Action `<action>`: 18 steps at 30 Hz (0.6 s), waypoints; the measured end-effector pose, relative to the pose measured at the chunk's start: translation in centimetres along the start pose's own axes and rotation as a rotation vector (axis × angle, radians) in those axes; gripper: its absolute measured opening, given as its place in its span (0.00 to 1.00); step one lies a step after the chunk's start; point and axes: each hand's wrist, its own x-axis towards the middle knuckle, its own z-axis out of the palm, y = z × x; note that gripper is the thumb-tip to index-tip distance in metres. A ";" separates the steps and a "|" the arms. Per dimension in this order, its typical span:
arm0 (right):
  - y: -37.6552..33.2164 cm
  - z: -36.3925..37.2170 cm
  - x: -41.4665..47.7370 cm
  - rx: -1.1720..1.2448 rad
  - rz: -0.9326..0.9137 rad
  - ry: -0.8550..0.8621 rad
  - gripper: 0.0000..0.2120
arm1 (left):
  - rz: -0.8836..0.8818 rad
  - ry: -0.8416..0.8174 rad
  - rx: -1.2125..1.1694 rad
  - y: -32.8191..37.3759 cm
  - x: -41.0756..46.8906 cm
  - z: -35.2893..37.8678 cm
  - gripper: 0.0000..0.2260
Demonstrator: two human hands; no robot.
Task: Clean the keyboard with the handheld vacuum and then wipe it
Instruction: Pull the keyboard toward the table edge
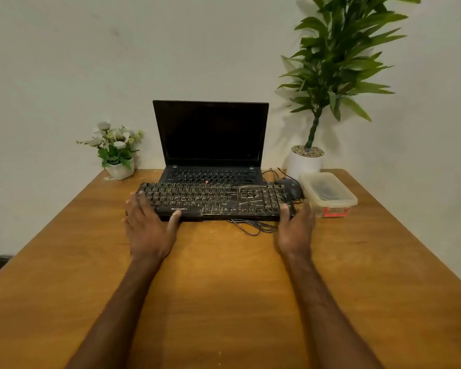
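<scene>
Head view. Clock bearings are taken from the keyboard (213,201), with 12 toward the wall.

The keyboard, black and streaked with pale debris, lies across the far half of the wooden table (224,288), its back edge overlapping the front of an open laptop (210,139) at 12. Its cable (250,225) lies looped on the table at 5, just off the front edge.

The left hand (147,230) lies at 8, fingers spread and fairly straight over the keyboard's left end, thumb on the front edge. The right hand (294,230) lies at 4, fingers extended beside the right end, thumb at the front right corner. Contact there is blurred, so a firm hold cannot be confirmed.

At 3, a dark mouse (290,187) sits just beside the keyboard, and a lidded plastic container (328,194) lies just beyond it. Its contents are unclear. A tall plant (338,62) stands at 1 and a small flower pot (116,153) at 10, both against the wall.

Open tabletop runs from 6 to the near edge, broken only by the forearms. The left and right table edges stand well apart from the keyboard.
</scene>
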 end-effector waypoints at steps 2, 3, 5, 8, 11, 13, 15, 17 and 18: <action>0.5 0.2 1.4 0.037 0.027 -0.009 0.34 | -0.204 -0.011 -0.167 -1.0 1.2 -0.5 0.48; 1.1 0.6 2.3 0.040 0.029 -0.005 0.37 | -0.275 -0.007 -0.260 -1.4 1.9 -0.6 0.48; 2.1 1.3 3.4 0.014 0.005 -0.003 0.41 | -0.313 0.003 -0.397 -2.0 3.2 -0.9 0.46; 2.3 1.8 3.8 -0.060 -0.074 0.018 0.37 | -0.290 -0.037 -0.432 -2.3 3.9 -1.1 0.43; 2.6 1.8 4.0 -0.120 -0.091 0.002 0.40 | -0.254 -0.093 -0.402 -2.9 3.8 -1.1 0.55; 2.7 1.6 3.8 -0.097 -0.074 -0.011 0.40 | -0.221 -0.130 -0.347 -2.8 2.9 -1.5 0.61; 3.0 1.1 3.3 -0.018 -0.072 -0.023 0.37 | -0.185 -0.143 -0.308 -2.7 1.6 -2.0 0.64; 2.8 0.1 2.3 0.046 -0.082 -0.032 0.29 | -0.151 -0.141 -0.301 -2.8 0.0 -2.6 0.65; 2.7 -0.6 1.5 0.070 -0.097 -0.038 0.25 | -0.138 -0.138 -0.309 -3.1 -1.0 -2.9 0.65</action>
